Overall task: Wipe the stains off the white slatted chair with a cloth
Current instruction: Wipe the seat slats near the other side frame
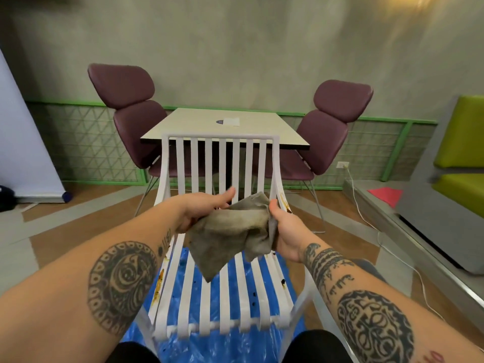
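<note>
The white slatted chair (225, 163) stands right in front of me, facing me. Brown stains (285, 204) run down its right frame, more brown stains (158, 286) mark the seat's left edge, and dark spots (283, 282) sit on the right slats. A grey, soiled cloth (230, 234) hangs above the seat, held between both hands. My left hand (201, 208) holds its left side with fingers partly extended. My right hand (284, 226) grips its right edge.
Blue plastic sheeting (209, 344) lies under the chair. Behind it are a square table (193, 124) and two purple chairs (136, 119) (330, 132). A green bench (461, 142) on a grey platform is at the right, with a white cable (377, 231) on the floor.
</note>
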`<move>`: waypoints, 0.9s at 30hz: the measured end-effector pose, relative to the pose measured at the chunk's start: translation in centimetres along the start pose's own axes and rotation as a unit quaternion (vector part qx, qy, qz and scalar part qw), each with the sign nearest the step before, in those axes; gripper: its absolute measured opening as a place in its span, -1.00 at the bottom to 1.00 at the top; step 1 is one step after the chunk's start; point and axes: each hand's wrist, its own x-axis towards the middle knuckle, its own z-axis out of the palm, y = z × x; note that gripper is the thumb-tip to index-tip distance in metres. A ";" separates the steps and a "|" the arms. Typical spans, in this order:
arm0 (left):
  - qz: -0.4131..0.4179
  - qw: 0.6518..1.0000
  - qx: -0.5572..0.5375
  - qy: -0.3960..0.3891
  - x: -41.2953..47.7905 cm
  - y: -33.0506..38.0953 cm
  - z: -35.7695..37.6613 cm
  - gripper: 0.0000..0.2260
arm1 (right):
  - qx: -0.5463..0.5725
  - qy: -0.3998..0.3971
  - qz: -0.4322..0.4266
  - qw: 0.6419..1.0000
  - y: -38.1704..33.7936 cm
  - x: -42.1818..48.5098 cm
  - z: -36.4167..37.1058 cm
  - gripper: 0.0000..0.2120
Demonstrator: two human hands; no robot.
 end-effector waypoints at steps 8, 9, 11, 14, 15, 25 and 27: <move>0.062 0.995 -0.057 0.043 0.1 -2.7 -2.0 -0.58 | 0.086 0.076 0.021 0.993 -1.6 0.8 -1.4 -0.31; 0.084 0.985 -0.141 0.061 0.4 -3.0 -1.9 -0.66 | 0.086 0.068 0.032 0.993 -1.6 0.9 -1.6 -0.28; 0.105 0.954 -0.268 0.084 1.0 -3.4 -1.1 -0.71 | 0.086 0.022 0.055 0.995 -1.7 0.7 -1.6 -0.28; 0.090 0.935 -0.308 0.148 1.7 -3.6 0.3 -0.62 | 0.036 0.003 0.061 0.997 -1.8 0.0 -0.7 -0.53; 0.090 0.931 -0.315 0.162 1.8 -3.7 0.7 -0.54 | 0.001 0.027 0.060 0.998 -1.8 -0.1 -0.5 -0.59; 0.145 0.976 -0.032 0.159 0.7 -2.4 0.7 -0.57 | -0.070 0.213 0.010 0.974 -0.7 0.6 -1.8 -0.79; 0.147 0.964 0.067 0.210 0.7 -2.4 0.7 -0.77 | -0.024 0.251 -0.002 0.968 -0.8 0.9 -2.4 -0.78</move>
